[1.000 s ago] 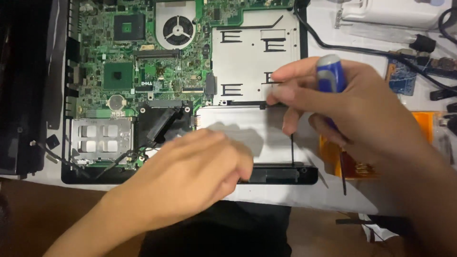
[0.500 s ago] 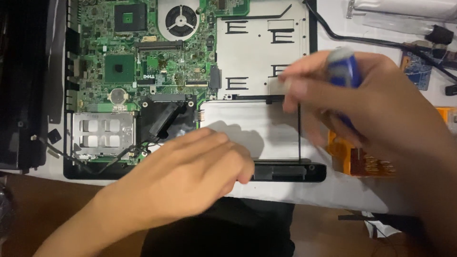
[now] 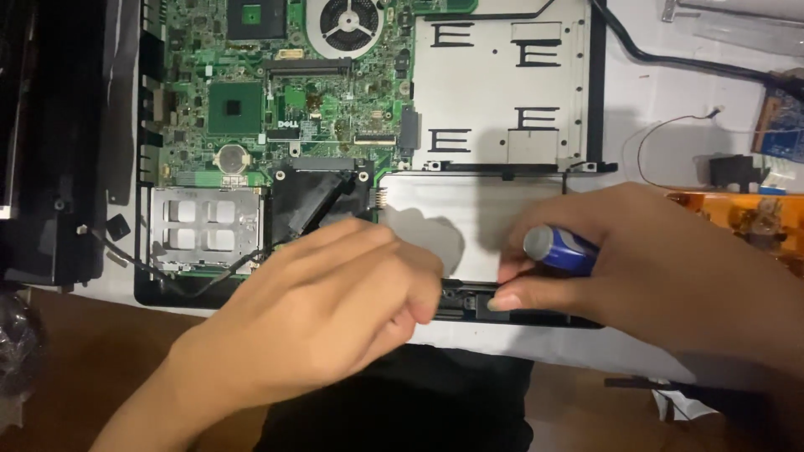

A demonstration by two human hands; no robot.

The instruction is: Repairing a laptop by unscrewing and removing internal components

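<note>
An opened laptop base (image 3: 146, 289) lies on a white surface, its green circuit board (image 3: 276, 92) bare, with a round fan (image 3: 345, 21) at the top and a silver metal plate (image 3: 502, 92) at the right. My right hand (image 3: 662, 268) is closed round a blue-handled screwdriver (image 3: 559, 248) held upright over the black front edge of the base. My left hand (image 3: 327, 310) rests with curled fingers on that front edge, just left of the screwdriver, holding nothing that I can see. The screwdriver's tip is hidden behind my fingers.
A black panel (image 3: 50, 167) lies at the left. A black cable (image 3: 670, 59) and a thin red wire (image 3: 670, 134) cross the white surface at the right, near an orange flat cable (image 3: 737, 209) and a small blue board (image 3: 783, 125). Brown table shows below.
My right hand has come down and toward me, turning the screwdriver from a slant to upright over the front edge. The view has moved closer. My left hand has stayed put.
</note>
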